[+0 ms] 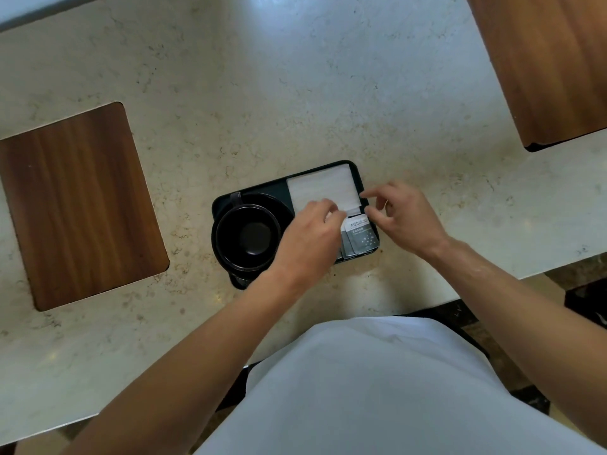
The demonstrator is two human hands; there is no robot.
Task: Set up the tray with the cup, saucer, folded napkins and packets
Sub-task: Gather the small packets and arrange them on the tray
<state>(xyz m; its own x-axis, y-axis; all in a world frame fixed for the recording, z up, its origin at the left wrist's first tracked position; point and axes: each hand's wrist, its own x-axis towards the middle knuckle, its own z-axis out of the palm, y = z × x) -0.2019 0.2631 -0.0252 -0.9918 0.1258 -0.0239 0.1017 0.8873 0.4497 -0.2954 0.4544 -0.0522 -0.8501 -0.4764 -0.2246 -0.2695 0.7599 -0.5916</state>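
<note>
A: Tray (249,188), small, black and oblong, lies on a pale stone tabletop (295,93) directly in front of a standing person, seen from overhead.

B: What is on it?

A: A black cup (247,237) sits on a black saucer (282,208) at the left end. A white folded napkin (320,188) fills the far right part, lying flat and square to the tray's edge. Grey packets (359,236) lie fanned in the near right corner, just below the napkin, probably so each item keeps its own zone.

B: And the hands?

A: The left hand (310,238) reaches across between cup and packets, its fingers curled down onto the napkin's near edge. Whether it pinches that edge or only presses it cannot be told, since the fingertips are hidden. The right hand (402,215) hovers at the tray's right rim, with forefinger and thumb brought close together at the napkin's near right corner. It appears to pinch a small white flap there, though this is not certain.

B: Why both hands?

A: Likely one steadies while the other squares the napkin above the packets. The arrangement looks nearly finished.

B: Anything else?

A: Wooden panels (78,205) are set into the tabletop left and upper right.
</note>
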